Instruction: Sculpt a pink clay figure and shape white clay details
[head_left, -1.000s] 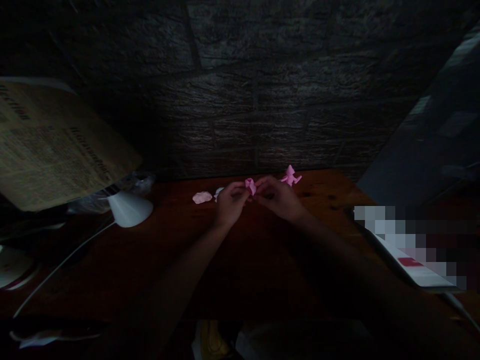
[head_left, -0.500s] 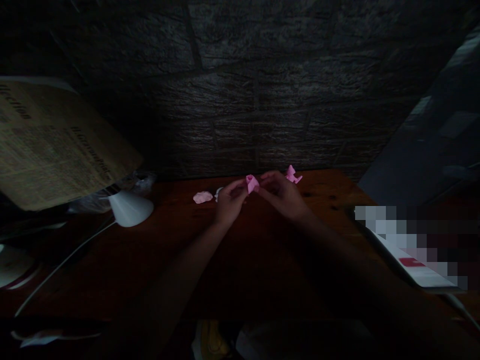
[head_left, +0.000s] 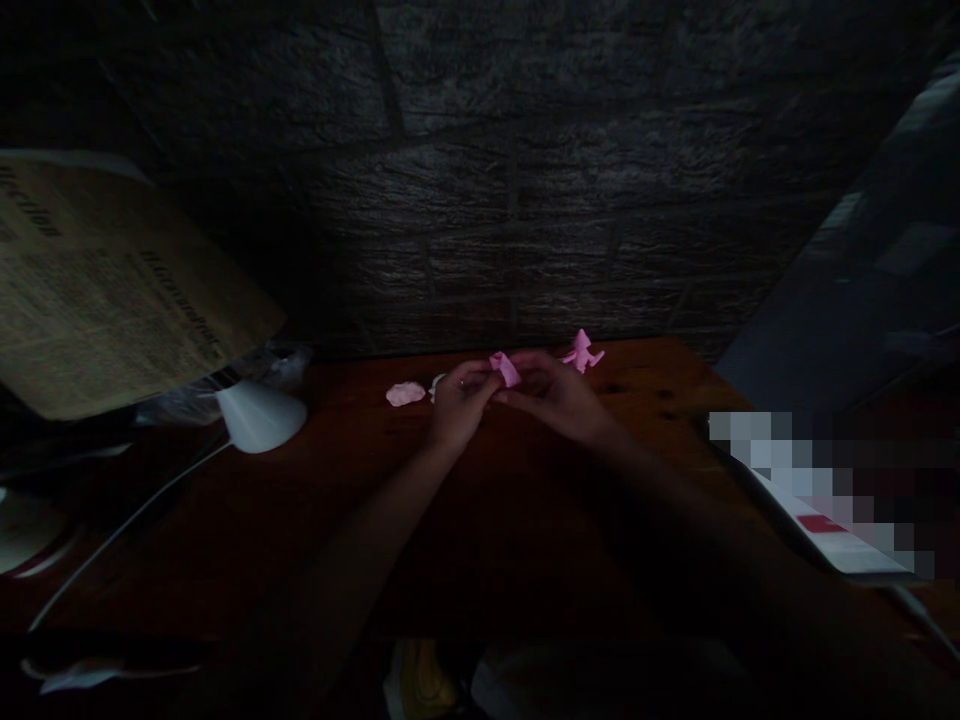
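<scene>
Between my two hands, over the far part of the wooden table, is a small folded piece of pink paper [head_left: 505, 369]. My left hand [head_left: 459, 402] pinches its left side between thumb and fingers. My right hand [head_left: 559, 393] is closed on its right side, with the fingertips curled around it and partly hidden. Behind my right hand lies a pointed pink folded-paper shape [head_left: 583, 351]. To the left rests a flat, pale pink piece with a wavy edge [head_left: 405, 394]. A whitish piece [head_left: 436, 387] is mostly covered by my left hand.
A lamp with a white cone base [head_left: 262, 415] and a newsprint-patterned shade [head_left: 127, 290] stands at the left, its cable [head_left: 131, 535] crossing the table. A dark stone-block wall [head_left: 465, 190] rises behind. At the right is a white, partly pixelated device or board [head_left: 832, 545].
The folded pink paper has turned between my fingers and now shows a broader band. My right hand has shifted slightly down and left, uncovering more of the pointed pink shape.
</scene>
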